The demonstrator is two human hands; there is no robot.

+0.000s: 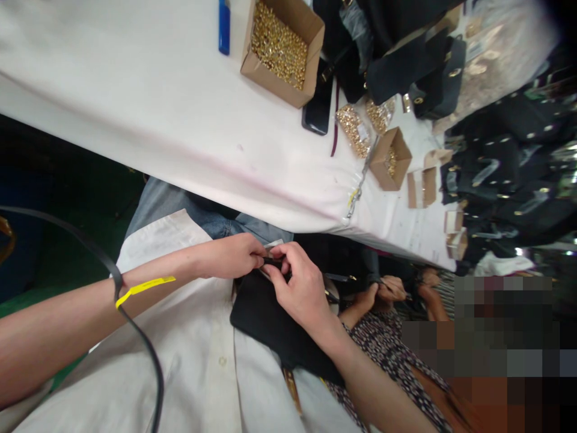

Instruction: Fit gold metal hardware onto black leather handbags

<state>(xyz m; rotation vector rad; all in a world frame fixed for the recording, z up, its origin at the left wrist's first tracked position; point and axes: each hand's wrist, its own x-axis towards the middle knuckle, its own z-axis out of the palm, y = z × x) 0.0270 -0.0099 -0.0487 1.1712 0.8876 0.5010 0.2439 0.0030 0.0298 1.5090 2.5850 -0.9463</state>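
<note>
A black bag [274,319] lies across my lap, against my light shirt. My left hand [241,255] is closed at its upper edge, pinching a narrow black strap [271,262]. Facing it, my right hand [301,282] has its thumb and fingers bent round the same strap, a short way from the left fingertips. Fingers hide much of the strap, and whether a small fitting sits on it I cannot tell. Close behind the hands shows a small whitish piece [274,243].
Beyond my lap runs a white-covered table [157,90]. It carries a carton of gold-coloured hardware [279,51], a blue lighter-like object [224,27], a phone [317,111], bagged gold pieces [354,129] and black bags [415,72]. A co-worker's hands [390,288] are at my right. A black cable [155,367] crosses my left forearm.
</note>
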